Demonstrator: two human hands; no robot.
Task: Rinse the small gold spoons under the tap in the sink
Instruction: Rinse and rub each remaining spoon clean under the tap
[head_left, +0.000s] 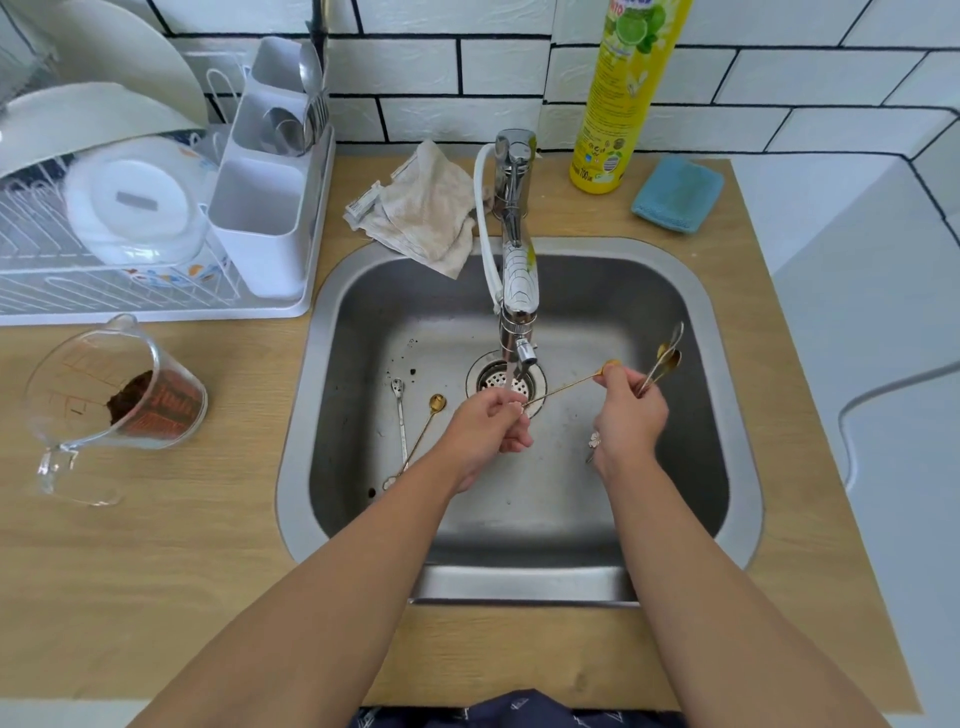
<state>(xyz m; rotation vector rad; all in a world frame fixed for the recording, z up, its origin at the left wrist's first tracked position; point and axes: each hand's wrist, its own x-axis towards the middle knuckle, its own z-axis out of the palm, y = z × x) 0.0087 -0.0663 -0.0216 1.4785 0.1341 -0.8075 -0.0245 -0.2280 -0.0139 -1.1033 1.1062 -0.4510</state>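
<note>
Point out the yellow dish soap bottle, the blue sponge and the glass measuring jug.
yellow dish soap bottle (621, 98), head view, label.
blue sponge (678, 193), head view, top face.
glass measuring jug (104, 387), head view, side wall.

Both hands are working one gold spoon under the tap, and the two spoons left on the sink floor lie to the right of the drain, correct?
Not quite: in the head view those two spoons lie left of the drain. Both hands, left hand and right hand, do hold one gold spoon under the tap.

Thin gold spoon (563, 387) held level under the tap (514, 291), a small bunch of spoons (662, 364) upright, perhaps three, two more spoons (415, 436) lying flat on the steel sink (691, 415) floor
</note>
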